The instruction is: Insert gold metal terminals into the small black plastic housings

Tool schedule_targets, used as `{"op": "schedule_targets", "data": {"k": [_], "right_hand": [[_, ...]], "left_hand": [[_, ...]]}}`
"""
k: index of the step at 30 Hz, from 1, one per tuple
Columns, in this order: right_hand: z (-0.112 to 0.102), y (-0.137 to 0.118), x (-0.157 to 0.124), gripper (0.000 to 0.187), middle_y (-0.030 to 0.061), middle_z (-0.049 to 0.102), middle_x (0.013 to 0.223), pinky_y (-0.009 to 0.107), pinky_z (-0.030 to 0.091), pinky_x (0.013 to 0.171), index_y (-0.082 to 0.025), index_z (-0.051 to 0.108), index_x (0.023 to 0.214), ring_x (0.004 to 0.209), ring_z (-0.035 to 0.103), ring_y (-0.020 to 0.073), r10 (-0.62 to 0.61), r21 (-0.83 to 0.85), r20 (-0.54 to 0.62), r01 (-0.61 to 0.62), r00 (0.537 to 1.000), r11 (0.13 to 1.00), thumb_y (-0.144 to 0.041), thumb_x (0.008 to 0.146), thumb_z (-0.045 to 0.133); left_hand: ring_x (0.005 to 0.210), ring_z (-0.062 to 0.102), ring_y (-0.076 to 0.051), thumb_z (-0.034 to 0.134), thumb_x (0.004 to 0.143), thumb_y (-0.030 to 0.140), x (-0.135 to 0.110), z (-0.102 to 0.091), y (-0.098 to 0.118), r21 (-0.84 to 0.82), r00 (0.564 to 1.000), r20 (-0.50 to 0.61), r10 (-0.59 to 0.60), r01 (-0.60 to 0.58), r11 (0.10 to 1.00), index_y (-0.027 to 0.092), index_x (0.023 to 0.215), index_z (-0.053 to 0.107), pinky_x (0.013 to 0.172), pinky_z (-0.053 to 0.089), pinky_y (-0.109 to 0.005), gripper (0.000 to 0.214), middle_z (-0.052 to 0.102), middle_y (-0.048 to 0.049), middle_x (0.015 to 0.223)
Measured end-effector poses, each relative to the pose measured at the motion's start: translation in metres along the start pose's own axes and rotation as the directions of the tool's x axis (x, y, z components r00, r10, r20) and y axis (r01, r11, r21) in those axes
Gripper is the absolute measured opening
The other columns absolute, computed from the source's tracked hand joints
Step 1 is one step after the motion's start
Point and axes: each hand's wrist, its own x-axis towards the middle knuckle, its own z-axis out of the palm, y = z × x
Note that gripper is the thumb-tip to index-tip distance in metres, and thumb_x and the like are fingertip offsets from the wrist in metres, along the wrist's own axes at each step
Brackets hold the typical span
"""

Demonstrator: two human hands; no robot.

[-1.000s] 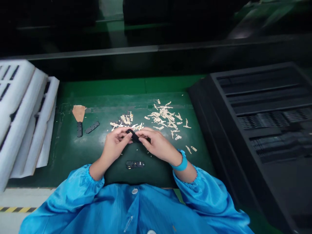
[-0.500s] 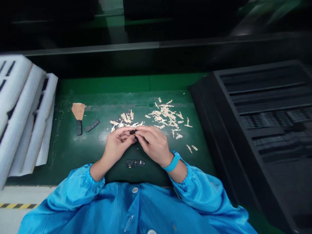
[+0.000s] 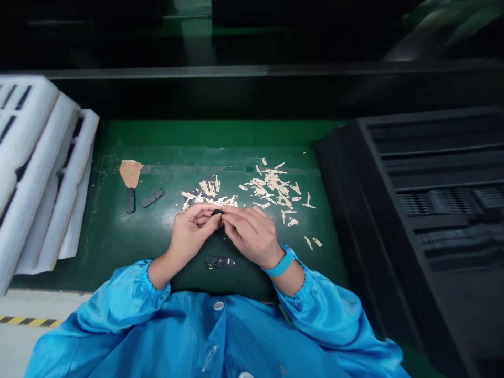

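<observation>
My left hand (image 3: 191, 230) is closed in a pinch on a small black plastic part (image 3: 217, 212), mostly covered by the fingers. My right hand (image 3: 254, 232) meets it from the other side, thumb and fingertips pressed together at the same part, where a speck of yellow shows. A similar black plastic part (image 3: 219, 262) lies flat on the green table below my hands. Just beyond my fingers is a heap of small cream-coloured pieces (image 3: 208, 190), some with dark bits among them. More cream pieces (image 3: 275, 184) lie scattered farther right.
White foam trays (image 3: 47, 184) lean in a stack at the left. A large black slotted tray (image 3: 429, 226) stands at the right. Left of centre, a tan fan-shaped piece (image 3: 130, 173) touches one black part (image 3: 130, 200), with another black part (image 3: 152, 198) beside it on the green table (image 3: 118, 247).
The view has shifted slightly, so the table things sit a little to the right. My right fingers have moved slightly on the black part; both hands keep hold of it.
</observation>
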Motion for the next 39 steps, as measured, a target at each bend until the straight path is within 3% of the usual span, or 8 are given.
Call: {"op": "schedule_targets", "data": {"k": [12, 25, 31, 39], "right_hand": [[0.0014, 0.0004, 0.0007, 0.013, 0.0088, 0.081, 0.101, 0.034, 0.055, 0.072, -0.02, 0.065, 0.098, 0.086, 0.077, 0.0202, 0.028, -0.033, -0.022, -0.029, 0.999, 0.999, -0.008, 0.093, 0.063], [0.0025, -0.001, 0.0011, 0.014, 0.0082, 0.081, 0.101, 0.034, 0.055, 0.072, -0.02, 0.064, 0.097, 0.087, 0.077, 0.0202, 0.045, -0.019, 0.0, -0.045, 0.999, 0.999, -0.007, 0.093, 0.061], [0.0017, -0.0032, 0.0044, 0.012, 0.0088, 0.08, 0.093, 0.033, 0.055, 0.073, -0.019, 0.063, 0.094, 0.087, 0.078, 0.021, 0.092, 0.007, -0.055, -0.092, 0.994, 0.996, -0.007, 0.091, 0.064], [-0.0002, -0.009, 0.0035, 0.012, 0.0064, 0.082, 0.098, 0.034, 0.055, 0.078, -0.02, 0.066, 0.092, 0.086, 0.078, 0.0201, 0.129, -0.058, -0.058, -0.133, 0.99, 0.989, -0.008, 0.091, 0.064]], "left_hand": [[0.083, 0.079, -0.015, 0.074, 0.087, 0.022, -0.0031, 0.0011, 0.0044, 0.182, 0.993, 0.01, 0.116, -0.116, 0.976, 0.018, 0.103, 0.076, 0.079, 0.065, -0.022, 0.017, 0.081, -0.0032, 0.092], [0.08, 0.079, -0.016, 0.073, 0.088, 0.023, -0.0028, 0.0015, 0.0047, 0.176, 0.993, 0.012, 0.117, -0.117, 0.977, 0.017, 0.103, 0.076, 0.077, 0.066, -0.023, 0.017, 0.082, -0.0039, 0.091], [0.085, 0.08, -0.015, 0.067, 0.09, 0.015, -0.0064, 0.002, 0.0021, 0.413, 0.954, 0.065, 0.292, -0.292, 0.863, 0.02, 0.113, 0.075, 0.081, 0.066, -0.022, 0.025, 0.082, -0.0024, 0.1], [0.079, 0.08, -0.014, 0.066, 0.093, 0.015, -0.007, 0.0011, -0.0029, 0.596, 0.873, 0.108, 0.476, -0.44, 0.672, 0.021, 0.112, 0.075, 0.077, 0.065, -0.02, 0.022, 0.083, -0.0009, 0.102]]}}
